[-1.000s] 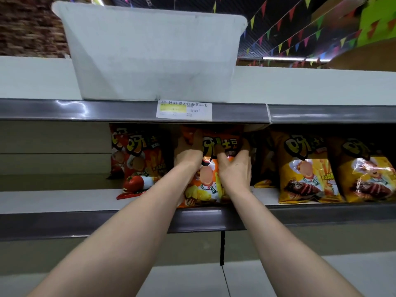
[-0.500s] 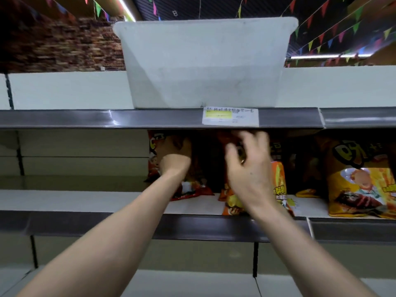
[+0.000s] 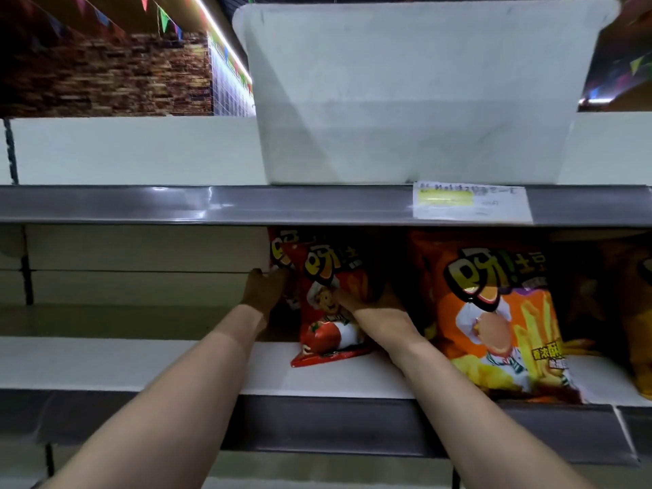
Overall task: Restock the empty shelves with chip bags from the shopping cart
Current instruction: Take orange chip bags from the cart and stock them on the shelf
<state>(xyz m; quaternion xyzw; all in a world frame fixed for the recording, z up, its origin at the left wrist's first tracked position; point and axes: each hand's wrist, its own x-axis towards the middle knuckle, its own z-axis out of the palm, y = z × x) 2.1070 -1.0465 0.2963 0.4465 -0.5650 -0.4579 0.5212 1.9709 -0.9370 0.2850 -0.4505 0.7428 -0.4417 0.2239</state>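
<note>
**A:** From the head view, what are the hands doing?

**B:** Both reach into the middle shelf (image 3: pixel 141 361), around the red chip bag (image 3: pixel 323 312) that stands upright on it, its bottom corner poking towards the front lip. The left hand (image 3: pixel 263 291) lies with straight fingers against the left side of the red pair, touching the second red bag (image 3: pixel 278 248) tucked just behind. The right hand (image 3: pixel 370 303) clasps the front bag's right edge, thumb across the printed face. Its other fingers are lost in the shadow behind.

**A:** So which step is this?

**B:** I'd say squaring up, not fetching. The bag is already on the shelf and is being set straight.

**A:** And its neighbours?

**B:** An orange chip bag (image 3: pixel 494 312) stands just beside it on the right, and a yellow bag (image 3: pixel 635 312) is at the frame's edge beyond that. Left of the red bags the shelf is bare. Above sit a white bin (image 3: pixel 416 93) and a price label (image 3: pixel 471 201).

**A:** What does the next move call for?

**B:** Probably letting go gently so the light bag doesn't topple, then going back to the shopping cart, which is out of view, for bags to fill that bare left stretch.
</note>
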